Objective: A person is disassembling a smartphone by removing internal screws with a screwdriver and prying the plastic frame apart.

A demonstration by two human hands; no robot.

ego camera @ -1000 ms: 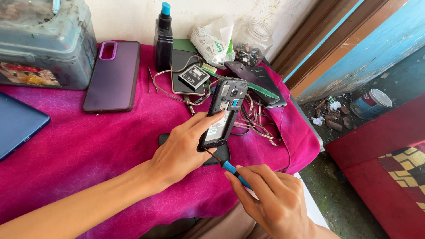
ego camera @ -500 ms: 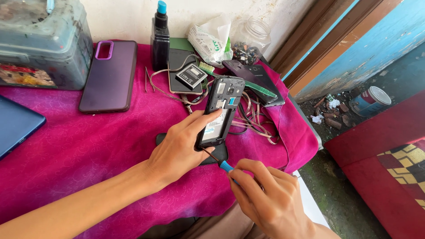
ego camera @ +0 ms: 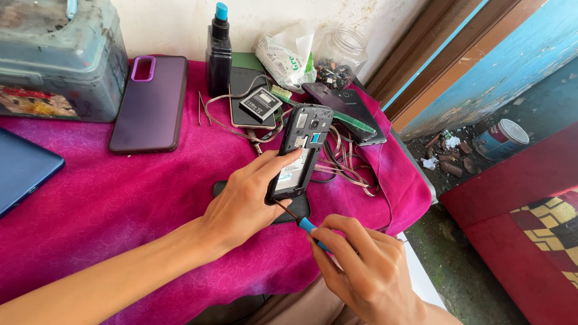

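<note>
My left hand grips a black phone with its back cover off, tilted up above the magenta cloth. Its open back faces me, showing the battery bay and camera. My right hand pinches a thin screwdriver with a blue handle; its metal tip touches the phone's lower edge. A dark back cover lies on the cloth under the phone.
A purple phone case, loose battery on another phone, tangled wires, dark bottle with blue cap, plastic bag, glass jar, grey box and blue tablet crowd the table. The table edge drops off at right.
The view has shifted slightly. My right hand has brought the screwdriver tip closer to the phone's bottom edge; my left hand keeps the phone in the same hold.
</note>
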